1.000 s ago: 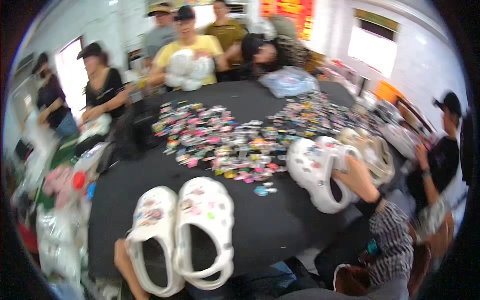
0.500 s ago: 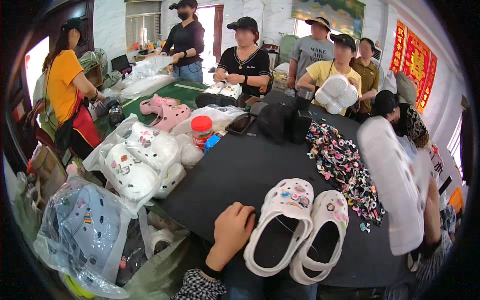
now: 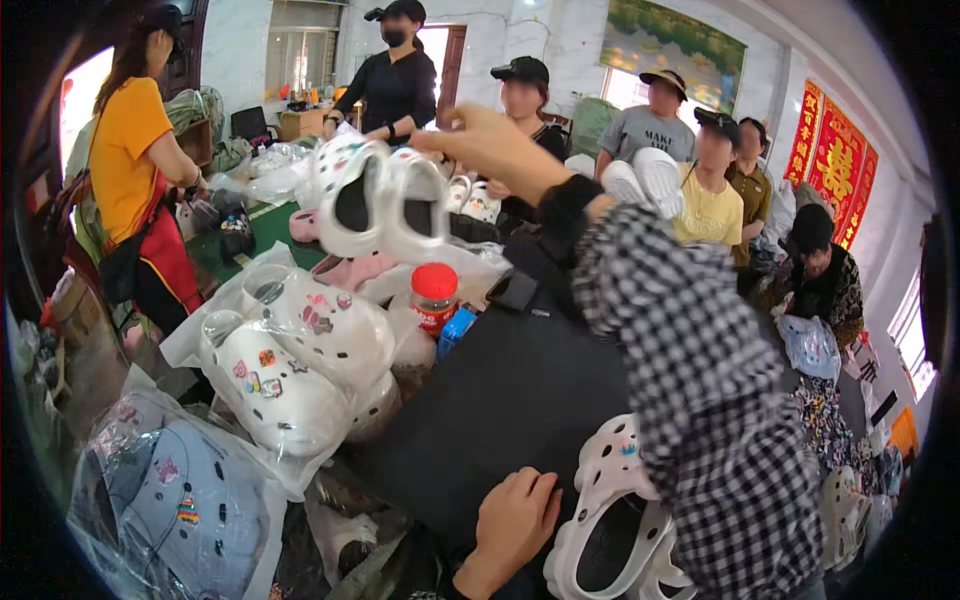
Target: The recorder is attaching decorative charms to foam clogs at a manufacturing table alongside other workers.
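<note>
Head view showed the right hand (image 3: 490,145), arm crossing leftward, pinched shut on a pair of white clogs (image 3: 380,205), lifted clear above the bagged clogs (image 3: 300,365) at far left. The left hand (image 3: 515,520) rested loosely closed, empty, on the black table (image 3: 500,400) near another white clog (image 3: 605,510).

left hand (image 3: 512,522): low, fingers curled, resting | right hand (image 3: 487,147): arm outstretched, grip apparently pinched shut
</note>
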A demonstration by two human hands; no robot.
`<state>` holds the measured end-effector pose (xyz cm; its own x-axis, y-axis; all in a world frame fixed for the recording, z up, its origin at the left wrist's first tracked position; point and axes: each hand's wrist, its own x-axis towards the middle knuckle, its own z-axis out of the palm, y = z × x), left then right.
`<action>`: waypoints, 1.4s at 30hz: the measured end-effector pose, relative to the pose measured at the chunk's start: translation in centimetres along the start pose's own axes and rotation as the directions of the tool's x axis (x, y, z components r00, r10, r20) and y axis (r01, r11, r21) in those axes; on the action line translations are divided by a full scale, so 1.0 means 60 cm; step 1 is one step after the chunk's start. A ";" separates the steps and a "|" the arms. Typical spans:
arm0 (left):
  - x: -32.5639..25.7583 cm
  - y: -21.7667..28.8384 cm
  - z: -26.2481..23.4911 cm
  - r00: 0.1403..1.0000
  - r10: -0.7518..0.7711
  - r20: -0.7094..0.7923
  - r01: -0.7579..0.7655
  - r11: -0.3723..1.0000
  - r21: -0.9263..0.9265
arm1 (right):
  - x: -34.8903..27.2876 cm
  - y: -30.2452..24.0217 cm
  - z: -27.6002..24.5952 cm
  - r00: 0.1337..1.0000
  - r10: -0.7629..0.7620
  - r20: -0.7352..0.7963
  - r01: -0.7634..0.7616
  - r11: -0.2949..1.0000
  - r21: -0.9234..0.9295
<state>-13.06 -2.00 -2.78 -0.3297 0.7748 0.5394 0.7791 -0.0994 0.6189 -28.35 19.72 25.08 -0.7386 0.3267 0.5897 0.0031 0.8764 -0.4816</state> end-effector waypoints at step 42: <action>0.081 0.154 0.221 0.964 0.092 0.249 -0.034 0.973 -0.230 | -1.410 0.008 -0.869 0.020 0.802 -0.597 -0.898 -0.248 -0.363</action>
<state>-0.41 9.13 -2.04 -0.1130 0.8934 0.4348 0.6466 -0.2661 0.7149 69.26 10.96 8.76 0.3902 0.9207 0.0121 0.9074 -0.3823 -0.1749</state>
